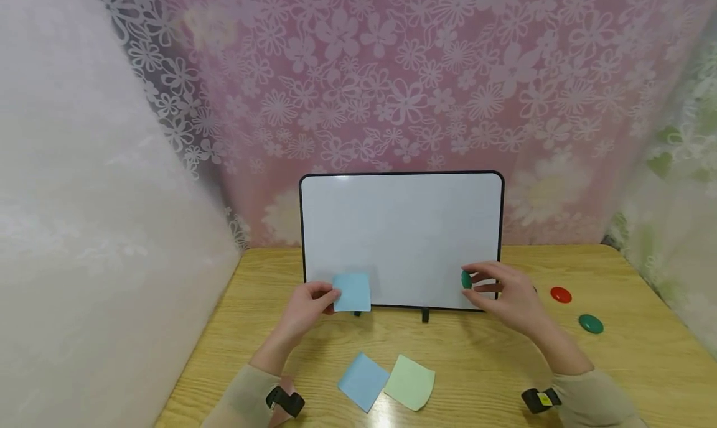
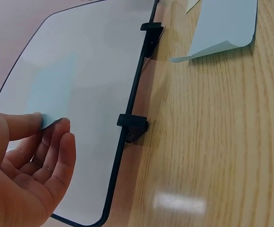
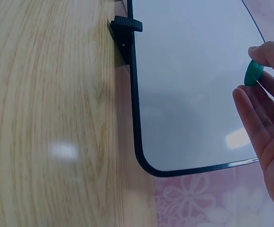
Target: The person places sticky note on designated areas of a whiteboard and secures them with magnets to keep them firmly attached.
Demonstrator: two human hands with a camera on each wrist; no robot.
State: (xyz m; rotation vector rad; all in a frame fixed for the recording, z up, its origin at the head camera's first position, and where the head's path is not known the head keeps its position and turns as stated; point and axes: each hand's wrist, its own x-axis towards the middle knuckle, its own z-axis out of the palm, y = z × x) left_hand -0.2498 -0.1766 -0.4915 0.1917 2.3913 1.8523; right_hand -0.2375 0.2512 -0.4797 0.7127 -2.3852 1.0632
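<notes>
A small whiteboard (image 1: pixel 400 235) with a black frame stands upright on black feet. My left hand (image 1: pixel 309 305) pinches the left edge of a blue sticky note (image 1: pixel 353 292) in front of the board's lower left. In the left wrist view the note (image 2: pixel 54 90) looks pale against the white surface; whether it touches the board I cannot tell. Near the board's lower right, my right hand (image 1: pixel 506 294) holds a round green magnet (image 1: pixel 466 280) between thumb and fingers. The right wrist view shows that magnet (image 3: pixel 253 73) edge-on in the fingertips.
On the wooden table (image 1: pixel 476 366) lie another blue note (image 1: pixel 363 382) and a light green note (image 1: pixel 410 382). A pink note (image 1: pixel 284 390) is partly hidden by the left wrist. At right lie a red magnet (image 1: pixel 561 295) and a second green magnet (image 1: pixel 590 323).
</notes>
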